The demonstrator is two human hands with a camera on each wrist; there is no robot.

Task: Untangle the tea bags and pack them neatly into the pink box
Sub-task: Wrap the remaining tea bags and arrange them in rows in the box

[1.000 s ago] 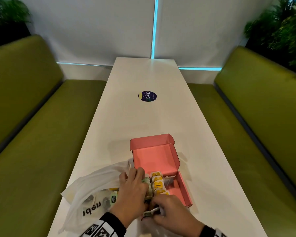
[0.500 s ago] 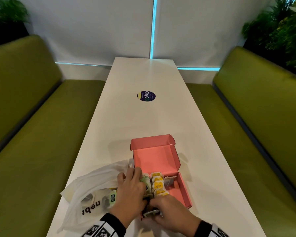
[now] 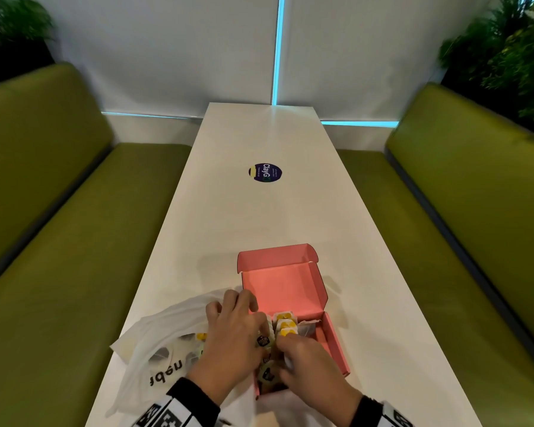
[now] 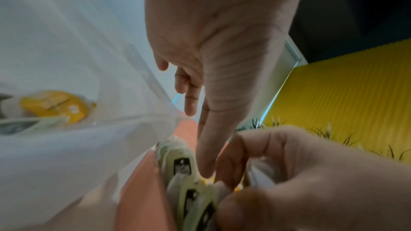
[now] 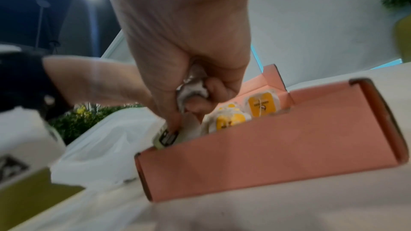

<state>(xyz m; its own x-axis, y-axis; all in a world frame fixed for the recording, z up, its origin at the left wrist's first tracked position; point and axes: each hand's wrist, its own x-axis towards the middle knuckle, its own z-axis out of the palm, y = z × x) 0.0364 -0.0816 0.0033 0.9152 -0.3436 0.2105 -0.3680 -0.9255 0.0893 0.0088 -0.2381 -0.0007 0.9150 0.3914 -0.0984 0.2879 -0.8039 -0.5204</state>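
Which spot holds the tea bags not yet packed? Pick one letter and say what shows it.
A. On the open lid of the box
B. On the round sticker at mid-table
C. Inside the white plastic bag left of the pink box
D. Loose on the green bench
C: yellow and green tags show through the white plastic bag lying left of the pink box, by the left hand.

The pink box (image 3: 293, 288) sits open on the white table, its lid tipped back away from the person and its inside the same pink. Tea bags with yellow tags (image 3: 285, 325) stand packed in a row along the middle of the box, with a plain paper bag (image 3: 307, 328) lying just to their right. Pale green tea bags with black labels (image 4: 182, 164) stand on edge along the box's left side.
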